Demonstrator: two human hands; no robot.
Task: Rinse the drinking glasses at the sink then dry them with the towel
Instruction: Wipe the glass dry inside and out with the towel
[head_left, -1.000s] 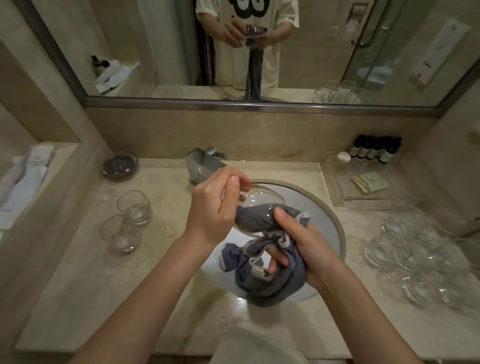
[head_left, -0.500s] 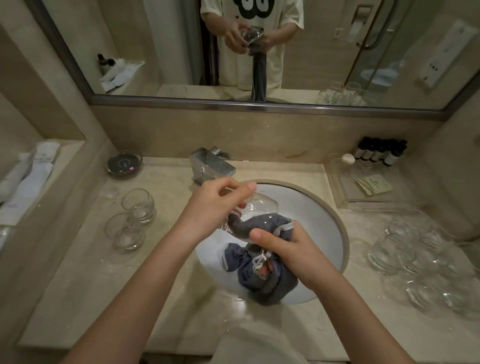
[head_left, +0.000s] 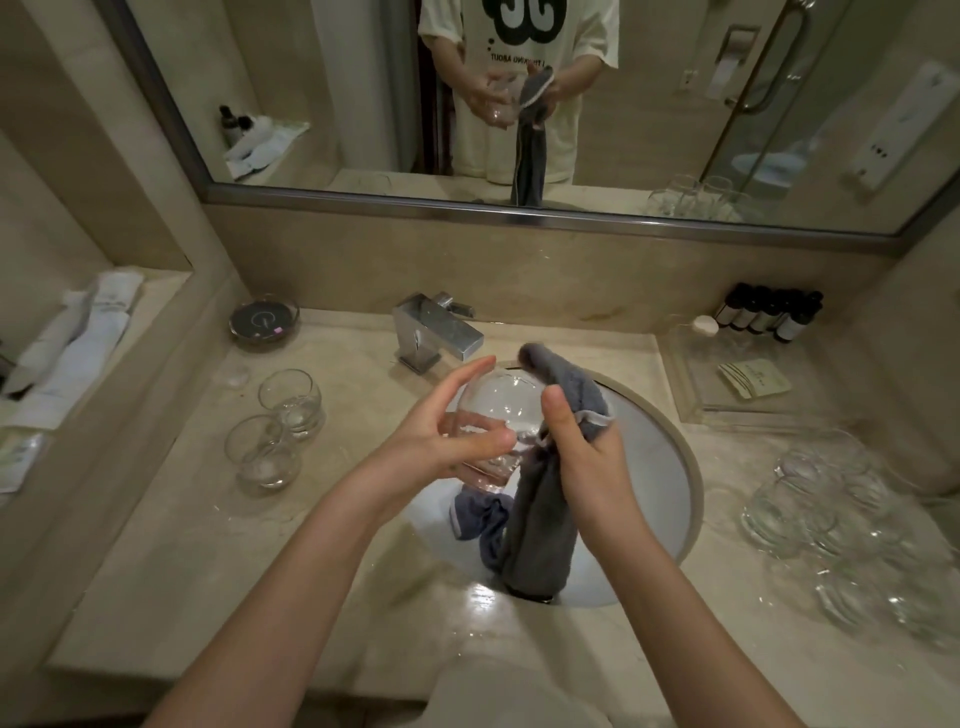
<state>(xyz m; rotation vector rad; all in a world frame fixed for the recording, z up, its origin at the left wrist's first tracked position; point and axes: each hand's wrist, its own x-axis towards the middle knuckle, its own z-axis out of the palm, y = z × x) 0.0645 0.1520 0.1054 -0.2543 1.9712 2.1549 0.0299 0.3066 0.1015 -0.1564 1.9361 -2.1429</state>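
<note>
Grey towel (head_left: 540, 514) hangs from the right hand (head_left: 587, 462) over the sink (head_left: 675, 467), its upper end draped over the far side of a clear drinking glass (head_left: 493, 415) and its lower end trailing down into the white basin, where a bluish fold bunches by the drain; the right hand grips the cloth, thumb pressed along the glass's side and the other fingers curled round the fabric. The left hand (head_left: 441, 431) holds the glass from the opposite side, fingers spread and curved around its rounded body, thumb across the near face, so the glass sits between the two hands above the basin, tilted with its mouth toward the tap (head_left: 436, 332). On the beige stone tabletop (head_left: 208, 545) to the left, two round glasses (head_left: 275, 426) stand upright just beside each other, touching or nearly so. To the right of the sink a cluster of further glasses (head_left: 831, 519) crowds the wet surface, too blurred to count. A dark round dish (head_left: 264, 323) sits near the back left corner, and a row of small dark bottles (head_left: 769, 317) stands at the back right behind a clear tray (head_left: 691, 384). White rolled towels (head_left: 78, 343) lie on the left side shelf. The mirror (head_left: 675, 130) shows the person in a pale T-shirt holding the glass and the hanging cloth
</note>
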